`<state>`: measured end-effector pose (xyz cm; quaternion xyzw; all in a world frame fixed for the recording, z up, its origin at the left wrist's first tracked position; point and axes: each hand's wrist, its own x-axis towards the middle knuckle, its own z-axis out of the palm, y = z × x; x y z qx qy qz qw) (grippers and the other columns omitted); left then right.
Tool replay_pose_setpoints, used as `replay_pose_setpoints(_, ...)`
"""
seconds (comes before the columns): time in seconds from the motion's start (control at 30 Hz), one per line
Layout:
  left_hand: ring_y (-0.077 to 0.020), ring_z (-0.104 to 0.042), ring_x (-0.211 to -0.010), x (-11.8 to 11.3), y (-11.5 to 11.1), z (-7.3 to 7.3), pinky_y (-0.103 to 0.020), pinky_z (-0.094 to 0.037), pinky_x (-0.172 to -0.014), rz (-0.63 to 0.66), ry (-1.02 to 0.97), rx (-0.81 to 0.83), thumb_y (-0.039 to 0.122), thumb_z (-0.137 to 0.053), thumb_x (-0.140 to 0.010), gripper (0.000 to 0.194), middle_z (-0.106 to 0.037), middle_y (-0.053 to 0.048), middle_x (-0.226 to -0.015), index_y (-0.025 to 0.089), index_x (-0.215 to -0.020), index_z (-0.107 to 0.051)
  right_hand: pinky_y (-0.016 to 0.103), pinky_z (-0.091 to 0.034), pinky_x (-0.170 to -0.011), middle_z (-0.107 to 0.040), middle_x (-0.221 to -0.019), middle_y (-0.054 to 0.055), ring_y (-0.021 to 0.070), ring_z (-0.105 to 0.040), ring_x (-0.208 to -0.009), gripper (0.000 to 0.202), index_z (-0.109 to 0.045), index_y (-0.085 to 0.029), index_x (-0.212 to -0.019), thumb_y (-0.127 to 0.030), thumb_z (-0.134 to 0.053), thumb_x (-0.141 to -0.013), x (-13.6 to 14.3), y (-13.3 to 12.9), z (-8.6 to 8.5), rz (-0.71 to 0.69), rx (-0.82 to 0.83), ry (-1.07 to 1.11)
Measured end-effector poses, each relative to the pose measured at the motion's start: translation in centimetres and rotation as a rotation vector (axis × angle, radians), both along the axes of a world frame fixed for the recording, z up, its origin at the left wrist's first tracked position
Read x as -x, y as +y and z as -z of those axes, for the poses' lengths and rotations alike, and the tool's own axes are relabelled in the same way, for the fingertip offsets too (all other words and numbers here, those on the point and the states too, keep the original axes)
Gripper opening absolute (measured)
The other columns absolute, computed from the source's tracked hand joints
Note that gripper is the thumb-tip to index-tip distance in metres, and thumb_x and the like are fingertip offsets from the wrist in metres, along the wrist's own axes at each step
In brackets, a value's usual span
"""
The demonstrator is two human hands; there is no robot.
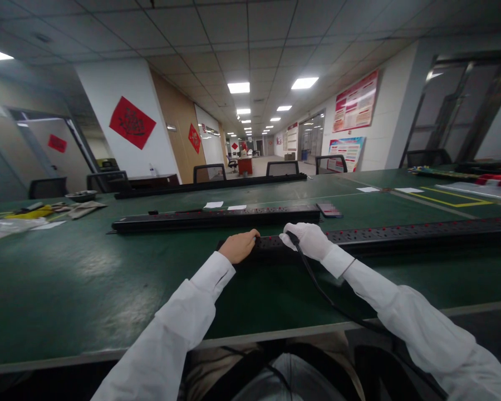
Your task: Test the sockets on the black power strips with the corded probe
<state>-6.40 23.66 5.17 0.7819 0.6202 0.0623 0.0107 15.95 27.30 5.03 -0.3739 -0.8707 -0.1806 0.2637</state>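
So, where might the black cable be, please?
Right of centre in the head view, the black cable trails from the gloved right hand over the table's near edge.

The tabletop (92, 301) looks smooth, with a soft sheen under the lights; the near socket strip (371, 236) is hard and low-gloss, metal or plastic being impossible to tell; the black cable (317, 284) looks rubbery and smooth; the white glove (313, 240) is matt, textured cloth; the sleeves (177, 328) are creased matt cloth; the loose slips (213, 205) look like plain paper; the wall panel (171, 106) resembles smooth wood.
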Motion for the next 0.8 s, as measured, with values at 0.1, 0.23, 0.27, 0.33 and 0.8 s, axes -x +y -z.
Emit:
replay_pose_setpoints(0.1, -0.0207, -0.058, -0.093, -0.02, 0.05, -0.03, -0.034, -0.042, -0.078, -0.011, 0.001, 0.008, 0.026, -0.025, -0.088, 0.032, -0.059, -0.004, -0.108, 0.027, -0.115, -0.041, 0.022, -0.029, -0.057, -0.060, -0.066, 0.003, 0.0123, -0.052, -0.061, 0.036, -0.058, -0.021, -0.082, -0.045, -0.031, -0.086, -0.02, 0.15, 0.16, 0.005, -0.007, -0.006)
replay_pose_setpoints(0.23, -0.0216, -0.057, -0.095, 0.00, 0.16, 0.04, -0.035, -0.042, -0.078, -0.025, 0.005, -0.002, 0.026, -0.026, -0.088, 0.031, -0.059, -0.004, -0.109, 0.028, -0.114, -0.042, 0.022, -0.029, -0.058, -0.061, -0.068, 0.004, 0.0136, -0.054, -0.065, 0.036, -0.059, -0.021, -0.083, -0.046, -0.033, -0.085, 0.00, 0.25, 0.31, 0.015, -0.012, 0.001)
replay_pose_setpoints(0.27, -0.0215, -0.057, -0.095, 0.02, 0.16, 0.04, -0.035, -0.042, -0.077, -0.025, 0.002, 0.002, 0.026, -0.025, -0.088, 0.031, -0.059, -0.004, -0.109, 0.028, -0.115, -0.042, 0.022, -0.029, -0.058, -0.062, -0.068, 0.004, 0.0135, -0.054, -0.065, 0.036, -0.059, -0.021, -0.083, -0.046, -0.033, -0.085, 0.01, 0.24, 0.31, 0.018, -0.011, 0.003)
replay_pose_setpoints(0.33, -0.0213, -0.057, -0.095, 0.06, 0.14, 0.03, -0.035, -0.042, -0.077, -0.027, -0.001, 0.008, 0.027, -0.025, -0.088, 0.031, -0.059, -0.004, -0.109, 0.028, -0.115, -0.041, 0.022, -0.029, -0.057, -0.062, -0.067, 0.004, 0.0130, -0.053, -0.063, 0.036, -0.059, -0.021, -0.082, -0.045, -0.033, -0.085, 0.02, 0.19, 0.26, 0.019, -0.007, 0.004)
replay_pose_setpoints(0.8, -0.0206, -0.057, -0.095, 0.01, -0.16, -0.09, -0.034, -0.043, -0.077, -0.008, -0.011, -0.004, 0.029, -0.023, -0.090, 0.031, -0.059, -0.004, -0.108, 0.028, -0.114, -0.041, 0.022, -0.030, -0.059, -0.061, -0.067, 0.004, 0.0122, -0.053, -0.062, 0.037, -0.059, -0.020, -0.082, -0.044, -0.032, -0.085, 0.03, -0.13, -0.06, 0.008, 0.017, 0.006)
